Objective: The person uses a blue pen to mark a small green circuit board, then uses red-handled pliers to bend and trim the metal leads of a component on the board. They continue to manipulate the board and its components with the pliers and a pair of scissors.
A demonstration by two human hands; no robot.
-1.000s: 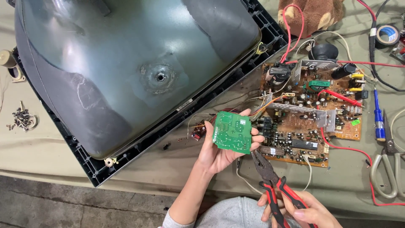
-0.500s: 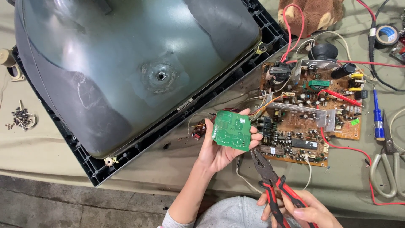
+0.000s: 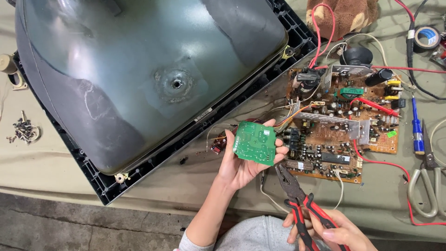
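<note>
- The left hand (image 3: pixel 241 165) grips a small green board (image 3: pixel 254 143) by its edges, thumb on the left side and fingers curled round the right, with the solder side facing up.
- The green board is held just above the counter (image 3: pixel 195 181), between the black frame (image 3: pixel 139 174) of a picture tube (image 3: pixel 148 69) and a large brown board (image 3: pixel 339 125), and coloured wires (image 3: pixel 290 116) run from near its far edge toward the brown board.
- The right hand (image 3: pixel 332 230) is closed round the red-and-black handles of pliers (image 3: pixel 297 200) at the near edge of the view.
- The pliers point far-left, their dark tip lying just near and right of the green board; whether the tip touches anything cannot be told.
- The picture tube lies face down in its frame and fills the far left of the scene.
- The brown board, crowded with parts and a metal heat sink, lies flat to the right of the green board, with red wires (image 3: pixel 371 160) looping round it.
- Further right lie a blue-handled screwdriver (image 3: pixel 416 128) and grey-handled scissors (image 3: pixel 425 186).
- A roll of tape (image 3: pixel 427 36) sits in the far right corner, and a brown plush toy (image 3: pixel 346 14) lies at the far edge.
- A small heap of screws (image 3: pixel 24 131) rests on the counter at the left edge.
- A grey sleeve (image 3: pixel 188 241) shows at the left wrist.
</note>
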